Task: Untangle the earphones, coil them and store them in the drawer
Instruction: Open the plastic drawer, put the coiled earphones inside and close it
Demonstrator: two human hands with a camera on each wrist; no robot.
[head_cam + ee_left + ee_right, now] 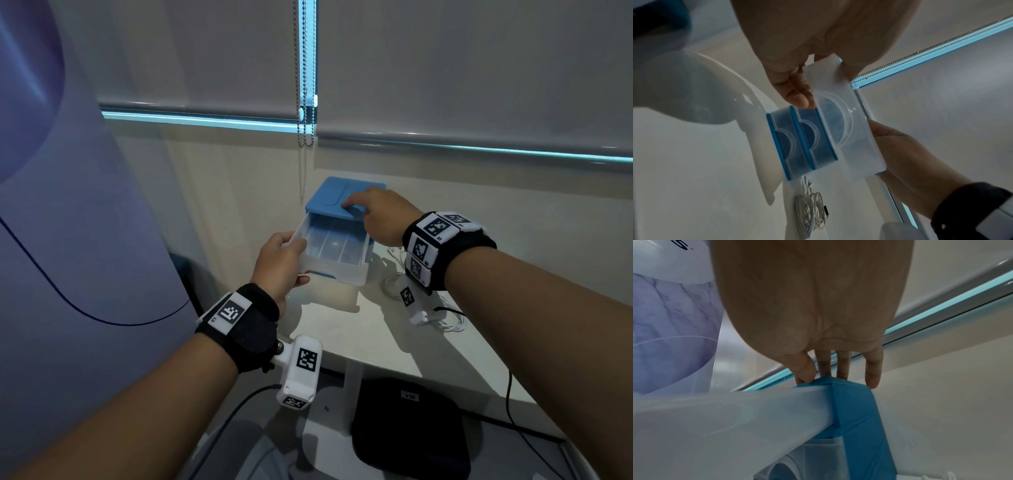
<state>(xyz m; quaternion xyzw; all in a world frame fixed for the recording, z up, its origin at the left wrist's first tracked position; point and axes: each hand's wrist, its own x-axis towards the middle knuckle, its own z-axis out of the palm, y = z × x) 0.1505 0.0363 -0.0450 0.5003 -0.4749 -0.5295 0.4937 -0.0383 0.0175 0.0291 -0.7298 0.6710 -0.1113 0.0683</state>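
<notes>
A small blue drawer unit (pixel 337 195) stands on the white table (pixel 394 342) by the wall. Its top translucent drawer (pixel 339 246) is pulled out toward me and shows an empty, ribbed floor. My left hand (pixel 282 260) grips the drawer's front left corner, thumb on top and fingers (pixel 797 95) underneath. On the unit's blue top lies my right hand (pixel 373 216), its straight fingers (pixel 842 368) pressing on the near edge. White earphones (pixel 809 211) lie in a loose coil on the table right of the unit, partly hidden under my right wrist in the head view.
Two closed lower drawers (pixel 797 142) sit under the open one. Blind chains (pixel 305 102) hang behind the unit. A curved purple panel (pixel 68 205) stands at the left. A black bag (pixel 407 428) and cables lie on the floor below the table's front edge.
</notes>
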